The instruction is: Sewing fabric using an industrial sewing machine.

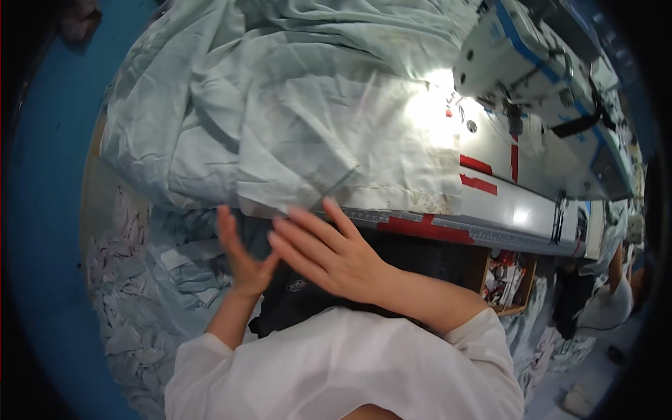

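Pale grey-green cloth [301,133] lies in folds over the sewing table, its near edge close to my hands. My left hand [246,262] is raised just short of that edge, thumb and fingers spread, holding nothing I can see. My right hand [336,257] reaches across from the right with fingers stretched out and slightly blurred. Its fingertips are near the cloth's front edge; whether they touch it I cannot tell. Close above them, a thin dark slanting line marks the cloth beside a folded corner.
A sewing machine [539,84] with a bright lamp stands at the right. Red tape [427,227] and a ruler strip run along the table's front edge. Below is an open wooden drawer [521,290] of small items. Cloth scraps [133,329] cover the floor at left. Another person [609,308] is far right.
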